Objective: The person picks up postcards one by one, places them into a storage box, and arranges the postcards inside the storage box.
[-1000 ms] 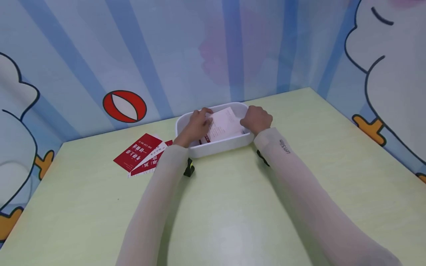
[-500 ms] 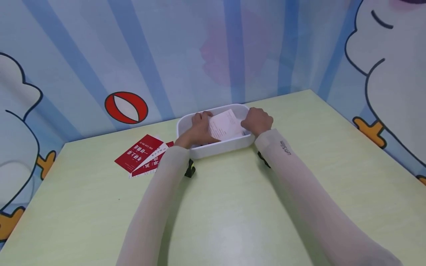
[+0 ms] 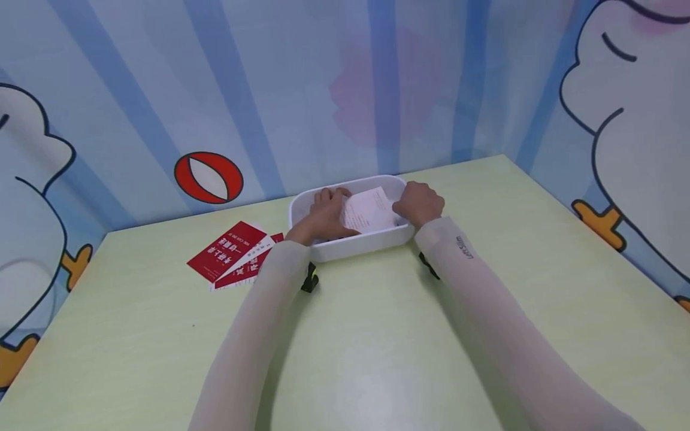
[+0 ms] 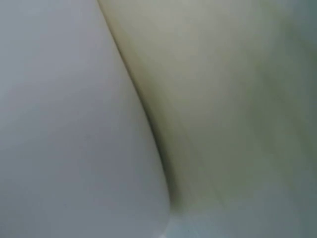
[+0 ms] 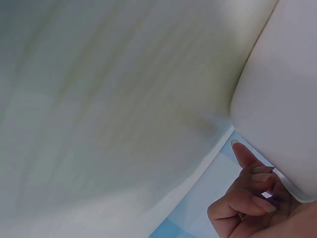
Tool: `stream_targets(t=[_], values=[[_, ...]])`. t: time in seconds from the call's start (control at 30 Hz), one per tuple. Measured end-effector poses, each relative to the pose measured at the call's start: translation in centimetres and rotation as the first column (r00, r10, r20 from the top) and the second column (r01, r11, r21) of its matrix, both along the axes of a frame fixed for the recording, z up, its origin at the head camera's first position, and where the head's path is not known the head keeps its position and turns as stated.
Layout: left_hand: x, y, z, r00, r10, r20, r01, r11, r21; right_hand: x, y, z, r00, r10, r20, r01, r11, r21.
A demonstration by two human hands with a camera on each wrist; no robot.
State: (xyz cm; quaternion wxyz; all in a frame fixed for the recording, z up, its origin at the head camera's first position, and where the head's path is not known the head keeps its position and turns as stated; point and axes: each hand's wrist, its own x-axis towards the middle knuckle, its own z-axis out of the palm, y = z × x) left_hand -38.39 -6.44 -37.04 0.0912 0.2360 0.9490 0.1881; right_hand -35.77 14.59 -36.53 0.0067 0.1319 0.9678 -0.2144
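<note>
A white plastic tray (image 3: 356, 244) with rounded corners stands at the back of the table, against the wall. Inside it lies a pale printed card (image 3: 372, 209), possibly the top of a stack. My left hand (image 3: 323, 218) reaches into the tray at the card's left side, thumb and fingers spread apart. Whether it bears on the card is hidden. With my right hand (image 3: 419, 205) I grip the tray's right end; in the right wrist view its fingers (image 5: 247, 201) curl by the rim. Only the tray's outer wall (image 4: 74, 124) and the tabletop fill the left wrist view.
Left of the tray, several red and white printed cards (image 3: 229, 251) lie fanned out on the pale table (image 3: 350, 341). A blue striped wall (image 3: 302, 90) with cartoon figures rises directly behind the tray and along the right side.
My left hand has spread its thumb toward the near wall of the tray, where its fingers were bunched on the card. My right hand keeps its grip. The head view has tilted slightly.
</note>
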Motion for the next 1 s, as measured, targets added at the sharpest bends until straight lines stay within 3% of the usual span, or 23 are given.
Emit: stream_targets(t=[0.43, 1.0], values=[[0.17, 0.57, 0.41, 0.998, -0.053, -0.018, 0.051, 0.997, -0.064, 0.00, 0.68, 0.16, 1.000, 0.000, -0.004, 0.000, 1.000, 0.003], [-0.02, 0.74, 0.03, 0.996, -0.092, 0.013, 0.092, 0.991, -0.092, 0.25, 0.81, 0.36, 1.000, -0.004, 0.006, 0.004, 1.000, 0.016]])
